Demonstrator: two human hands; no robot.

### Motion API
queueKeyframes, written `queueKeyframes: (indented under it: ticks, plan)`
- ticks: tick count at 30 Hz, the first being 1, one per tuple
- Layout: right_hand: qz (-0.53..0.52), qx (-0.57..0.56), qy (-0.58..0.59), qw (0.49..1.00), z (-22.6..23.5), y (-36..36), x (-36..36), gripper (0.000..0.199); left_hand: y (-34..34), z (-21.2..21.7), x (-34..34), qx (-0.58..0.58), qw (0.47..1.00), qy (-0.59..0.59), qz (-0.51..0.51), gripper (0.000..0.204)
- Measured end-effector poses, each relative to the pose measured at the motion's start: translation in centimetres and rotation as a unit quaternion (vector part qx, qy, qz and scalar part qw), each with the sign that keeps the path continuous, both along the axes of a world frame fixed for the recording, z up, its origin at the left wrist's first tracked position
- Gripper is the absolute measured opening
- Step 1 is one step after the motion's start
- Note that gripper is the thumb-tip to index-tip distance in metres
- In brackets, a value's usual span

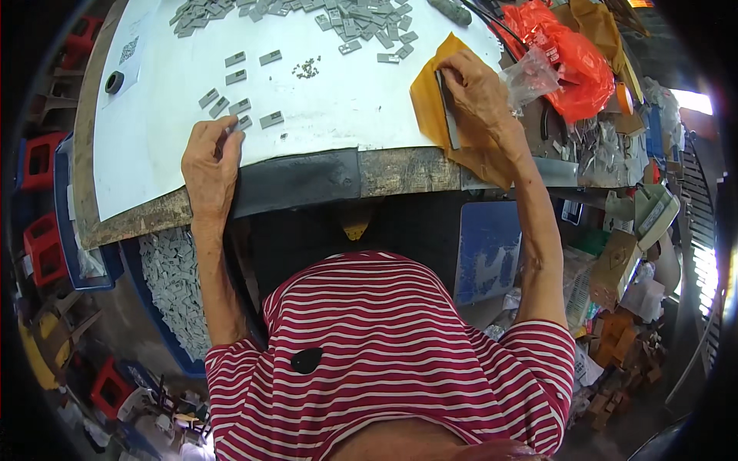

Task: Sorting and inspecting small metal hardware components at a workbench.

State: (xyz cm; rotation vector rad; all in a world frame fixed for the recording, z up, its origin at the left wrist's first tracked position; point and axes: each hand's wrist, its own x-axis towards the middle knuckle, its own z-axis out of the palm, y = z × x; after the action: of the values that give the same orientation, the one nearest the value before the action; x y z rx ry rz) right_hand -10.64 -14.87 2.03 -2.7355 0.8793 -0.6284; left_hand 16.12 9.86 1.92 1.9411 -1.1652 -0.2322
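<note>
My left hand (209,160) rests on the near edge of the white table sheet (338,107), its fingertips pinching a small grey flat piece (243,123). Several more grey pieces (235,77) lie in a loose group just beyond it. My right hand (475,91) presses down on a yellow-brown sheet (427,100) and is closed on a narrow grey strip (447,115) lying across it. A heap of grey pieces (361,19) covers the far side of the sheet. A small cluster of tiny dark bits (307,69) lies in the middle.
Orange plastic bags (565,54) and a clear bag (530,77) crowd the right of the table. A blue bin of grey pieces (173,284) stands below left. Red stools (42,157) are at the left. A black tape roll (114,81) lies far left. Boxes and clutter fill the right floor.
</note>
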Motion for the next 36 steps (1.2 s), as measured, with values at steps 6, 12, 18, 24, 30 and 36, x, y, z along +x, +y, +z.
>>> queueKeyframes:
  ticks: [6, 12, 18, 24, 30, 36]
  plan:
    - [0.058, -0.075, 0.041, 0.995, -0.5, -0.5, -0.1, 0.011, 0.1, 0.0, -0.1, -0.014, 1.0, 0.001, 0.01, 0.019]
    - [0.089, -0.103, 0.126, 0.983, 0.8, -0.3, 0.4, 0.009, -1.0, 1.4, -1.6, -0.107, 0.991, -0.073, 0.02, 0.019]
    - [0.116, -0.107, 0.169, 0.973, 0.6, -1.1, 0.2, 0.008, -6.4, 3.4, -5.1, -0.111, 0.983, -0.02, -0.145, 0.014]
    - [0.123, -0.125, 0.197, 0.964, 1.0, -0.7, 1.0, 0.007, -13.1, 1.3, -6.8, -0.071, 0.971, -0.094, -0.206, 0.015]
    - [0.127, -0.152, 0.176, 0.964, 1.0, -0.5, 0.8, 0.009, -15.9, -1.4, -8.2, -0.034, 0.969, -0.168, -0.178, 0.014]
    - [0.063, -0.064, 0.006, 0.996, 1.0, 0.3, 0.2, 0.009, -16.0, -2.3, -8.2, -0.063, 0.971, -0.158, -0.169, 0.009]
